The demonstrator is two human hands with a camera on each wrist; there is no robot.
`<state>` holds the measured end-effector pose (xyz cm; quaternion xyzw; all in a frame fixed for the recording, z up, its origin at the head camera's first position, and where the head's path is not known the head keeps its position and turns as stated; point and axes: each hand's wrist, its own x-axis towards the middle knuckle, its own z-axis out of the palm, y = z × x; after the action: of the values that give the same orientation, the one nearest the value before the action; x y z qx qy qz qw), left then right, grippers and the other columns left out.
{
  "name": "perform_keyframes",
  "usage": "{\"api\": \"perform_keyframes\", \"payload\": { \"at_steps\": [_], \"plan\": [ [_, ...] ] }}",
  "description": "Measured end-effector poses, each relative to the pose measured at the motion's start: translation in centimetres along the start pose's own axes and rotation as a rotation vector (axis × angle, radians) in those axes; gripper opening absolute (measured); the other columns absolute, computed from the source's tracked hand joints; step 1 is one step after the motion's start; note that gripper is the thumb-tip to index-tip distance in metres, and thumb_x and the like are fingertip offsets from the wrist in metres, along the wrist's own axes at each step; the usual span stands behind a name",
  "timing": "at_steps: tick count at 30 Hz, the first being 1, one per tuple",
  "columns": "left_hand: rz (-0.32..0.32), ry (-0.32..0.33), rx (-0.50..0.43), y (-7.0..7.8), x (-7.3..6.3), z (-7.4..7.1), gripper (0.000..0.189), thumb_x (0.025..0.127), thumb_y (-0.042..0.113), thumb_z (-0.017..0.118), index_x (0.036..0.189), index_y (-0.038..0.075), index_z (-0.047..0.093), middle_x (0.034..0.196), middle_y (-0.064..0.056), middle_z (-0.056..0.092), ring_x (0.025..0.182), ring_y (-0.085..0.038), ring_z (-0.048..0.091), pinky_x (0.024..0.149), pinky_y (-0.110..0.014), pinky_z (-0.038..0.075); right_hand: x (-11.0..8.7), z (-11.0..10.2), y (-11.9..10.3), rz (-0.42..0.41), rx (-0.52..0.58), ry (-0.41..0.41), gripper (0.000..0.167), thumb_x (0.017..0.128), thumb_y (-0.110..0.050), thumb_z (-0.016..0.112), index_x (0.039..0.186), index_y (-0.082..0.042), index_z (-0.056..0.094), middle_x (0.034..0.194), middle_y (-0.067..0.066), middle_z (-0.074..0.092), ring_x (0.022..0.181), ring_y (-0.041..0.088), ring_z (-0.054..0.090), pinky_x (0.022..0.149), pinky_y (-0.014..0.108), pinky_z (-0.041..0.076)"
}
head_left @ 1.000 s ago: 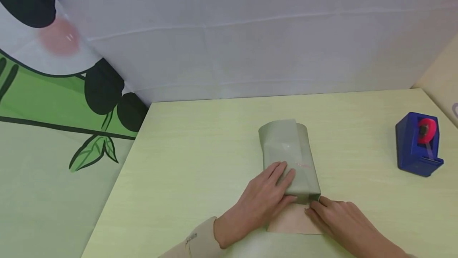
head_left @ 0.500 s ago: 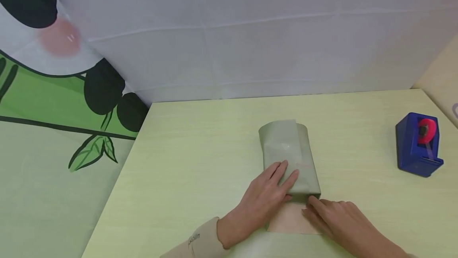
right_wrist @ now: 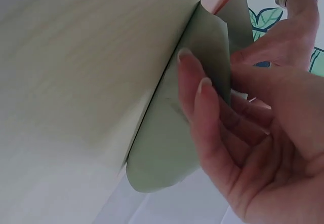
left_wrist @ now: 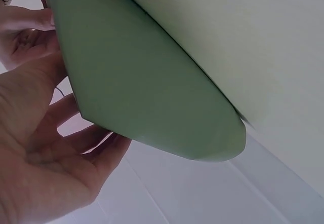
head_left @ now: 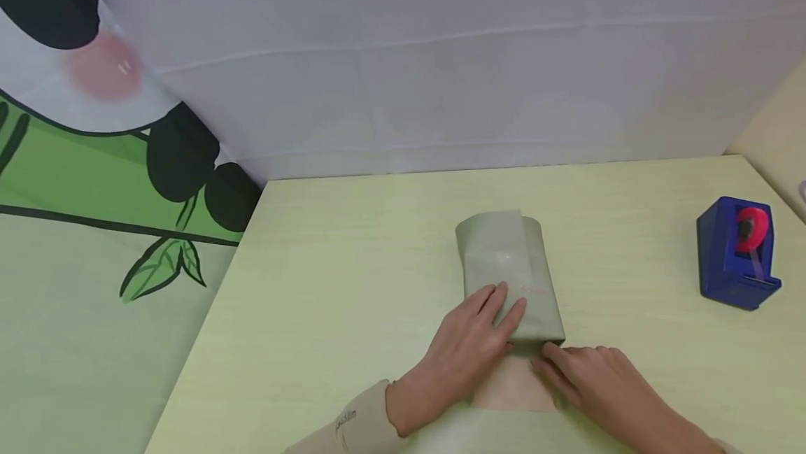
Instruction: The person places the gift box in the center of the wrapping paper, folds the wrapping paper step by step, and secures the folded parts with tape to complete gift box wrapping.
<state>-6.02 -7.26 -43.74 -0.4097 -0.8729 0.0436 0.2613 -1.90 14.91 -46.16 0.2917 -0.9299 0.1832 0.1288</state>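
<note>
A parcel (head_left: 504,251) in grey-green wrapping paper lies on the table, its far end an open rounded tube of paper. My left hand (head_left: 469,342) rests on its near left part, fingers spread over the top and thumb at the near end. From that end a paper flap (head_left: 513,387) with a pinkish inner side spreads toward me. At the near right corner, my right hand (head_left: 585,377) holds the folded paper between thumb and bent fingers. In the right wrist view the fingers (right_wrist: 207,112) lie along the parcel's green side (right_wrist: 162,148). What is inside the paper is hidden.
A blue tape dispenser (head_left: 724,258) with a red-cored roll (head_left: 752,230) stands at the right side of the pale table (head_left: 352,251). A white cloth backdrop (head_left: 441,90) rises behind the table's far edge. A green cartoon print (head_left: 94,167) is on the left.
My left thumb has drawn back from the near end toward the left. My right fingers have worked slightly inward along the near right corner. The parcel stays in place.
</note>
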Motion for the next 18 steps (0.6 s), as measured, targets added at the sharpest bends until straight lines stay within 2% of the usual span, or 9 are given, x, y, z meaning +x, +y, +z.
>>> {"api": "perform_keyframes", "payload": {
  "at_steps": [3, 9, 13, 18],
  "plan": [
    [-0.003, 0.005, -0.001, 0.07, 0.03, 0.06, 0.053, 0.083, 0.036, 0.086, 0.131, 0.018, 0.07, 0.132, -0.011, 0.064, 0.118, -0.022, 0.061, 0.104, -0.026, 0.049, -0.22, -0.07, 0.07, -0.054, 0.042, 0.007, 0.025, 0.098, -0.033, 0.072, 0.079, -0.026, 0.057, 0.064, -0.023, 0.035, 0.055, -0.006, 0.026, 0.045, 0.017, 0.026],
    [-0.004, 0.027, 0.014, 0.21, 0.0, 0.23, 0.043, 0.088, 0.016, 0.079, 0.13, 0.017, 0.071, 0.13, -0.012, 0.066, 0.117, -0.022, 0.063, 0.102, -0.028, 0.051, -0.43, -0.11, -0.17, -0.108, 0.144, 0.014, 0.013, 0.088, -0.018, 0.082, 0.087, -0.021, 0.069, 0.077, -0.023, 0.055, 0.062, -0.011, 0.037, 0.049, 0.013, 0.037],
    [-0.011, 0.019, 0.033, 0.38, -0.02, 0.14, 0.04, 0.091, 0.01, 0.076, 0.13, 0.017, 0.07, 0.131, -0.012, 0.066, 0.118, -0.023, 0.063, 0.101, -0.028, 0.052, -0.63, -0.22, -0.32, -0.115, 0.156, -0.005, 0.014, 0.089, -0.016, 0.08, 0.096, -0.019, 0.069, 0.084, -0.021, 0.055, 0.067, -0.011, 0.041, 0.052, 0.013, 0.039],
    [-0.018, 0.015, 0.034, 0.45, 0.05, 0.13, 0.038, 0.094, 0.009, 0.072, 0.131, 0.017, 0.07, 0.131, -0.013, 0.065, 0.119, -0.023, 0.063, 0.102, -0.029, 0.051, -0.78, -0.42, -0.48, -0.079, 0.235, -0.115, 0.021, 0.096, -0.018, 0.074, 0.109, -0.021, 0.058, 0.092, -0.022, 0.048, 0.075, -0.008, 0.043, 0.059, 0.015, 0.041]
  ]
}}
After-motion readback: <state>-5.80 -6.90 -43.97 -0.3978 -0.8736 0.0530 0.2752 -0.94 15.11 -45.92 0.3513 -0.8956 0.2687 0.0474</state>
